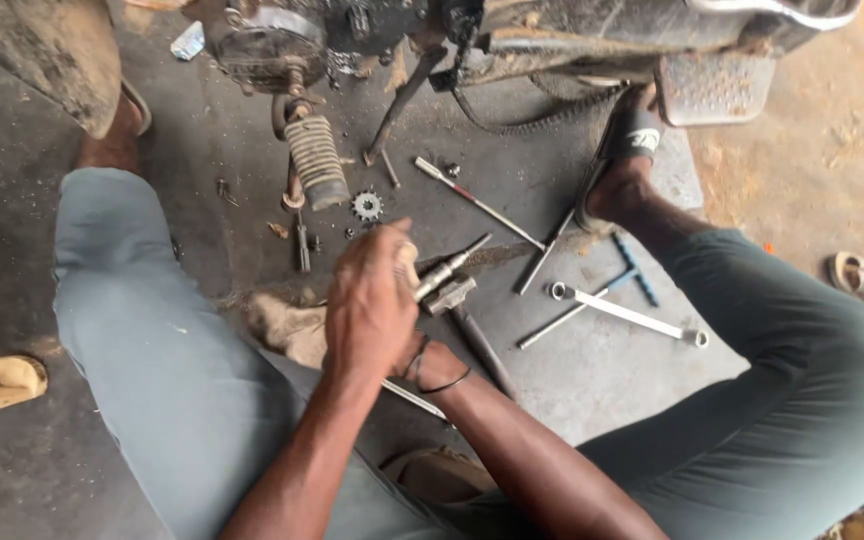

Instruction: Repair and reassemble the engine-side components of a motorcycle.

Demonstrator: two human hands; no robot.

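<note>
Sitting low on the concrete floor (592, 370) with knees spread, the person has both hands together over a small metal part, and the work looks to be at the stage of fitting or loosening something by hand. The left hand (367, 310) is on top, its back to the camera, fingers (392, 240) curled over and closed around the near end of a short steel shaft (449, 268); the shaft's silvery tip pokes out past the knuckles toward the right, pointing at the motorcycle (512, 40) overhead. The right hand (432, 362) is mostly hidden beneath the left (only the wrist with its dark band really shows), so I cannot tell whether it is open or clamped, though it seems to be steadying a blocky metal piece (452, 295) just under the shaft. My guess is that the next move calls for a firm twist with one hand while the other holds the piece dead still, and likely a tool. Those lie near: a long socket wrench (627, 313) to the right, a blue-handled T-wrench (636, 270) beside the sandalled foot (620, 165), a thin screwdriver (477, 202) farther out. A small sprocket (366, 206) and a coil spring (316, 160) sit on the floor just beyond the hands, apart from them, with loose nuts scattered around.
</note>
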